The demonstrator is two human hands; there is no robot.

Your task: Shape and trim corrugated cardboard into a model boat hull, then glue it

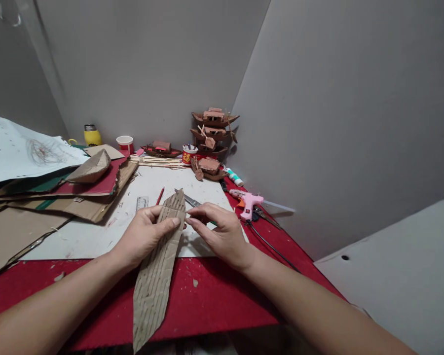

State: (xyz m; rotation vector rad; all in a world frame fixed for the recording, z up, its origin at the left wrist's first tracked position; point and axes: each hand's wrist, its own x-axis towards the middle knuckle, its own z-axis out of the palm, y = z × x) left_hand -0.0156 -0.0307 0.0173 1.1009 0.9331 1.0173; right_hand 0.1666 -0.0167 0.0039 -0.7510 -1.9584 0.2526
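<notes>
A long piece of brown cardboard (155, 276), pointed at both ends and scored with lengthwise lines, slants over the table's front edge. My left hand (142, 231) grips its upper part, thumb on top and fingers beneath. At the cardboard's right edge, the thumb and forefinger of my right hand (222, 231) pinch close together. Behind the hands lie a red pencil (160, 196), a clear ruler (142, 202) and a metal-bladed tool (192, 201), its rear part hidden by my right hand.
A white board (85, 241) lies on the red tablecloth (207, 301). Cardboard sheets (96, 204) with a folded cardboard hull (91, 168) are piled left. Model boats (214, 118), wooden sticks (157, 161) and a paper cup (125, 143) stand behind. A pink glue gun (248, 203) with cord lies right.
</notes>
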